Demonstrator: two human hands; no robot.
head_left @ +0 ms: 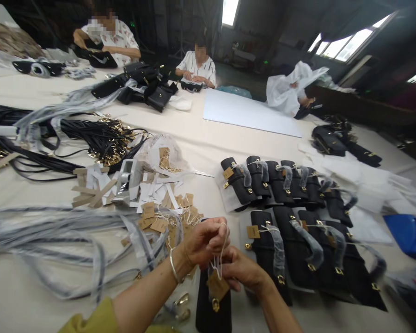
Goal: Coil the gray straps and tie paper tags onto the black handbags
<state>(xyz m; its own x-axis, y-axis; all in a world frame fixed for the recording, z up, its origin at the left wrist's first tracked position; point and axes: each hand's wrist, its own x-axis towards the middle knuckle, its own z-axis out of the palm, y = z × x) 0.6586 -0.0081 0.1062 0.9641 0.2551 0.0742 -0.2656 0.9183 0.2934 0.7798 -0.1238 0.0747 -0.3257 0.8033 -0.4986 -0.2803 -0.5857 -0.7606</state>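
Note:
My left hand is closed in a pinch on the white string of a brown paper tag. Just right of it, my right hand has its fingers closed around the lower part of the string, close to the tag. Under both hands lies a black handbag with a gold clasp, partly covered by the tag and fingers. A pile of loose brown tags with white strings spreads out left of my hands.
Rows of black handbags with plastic-wrapped handles lie at right. Plastic-wrapped straps and black straps with gold hooks cover the left. Beyond are a white board and co-workers handling bags. A blue object sits far right.

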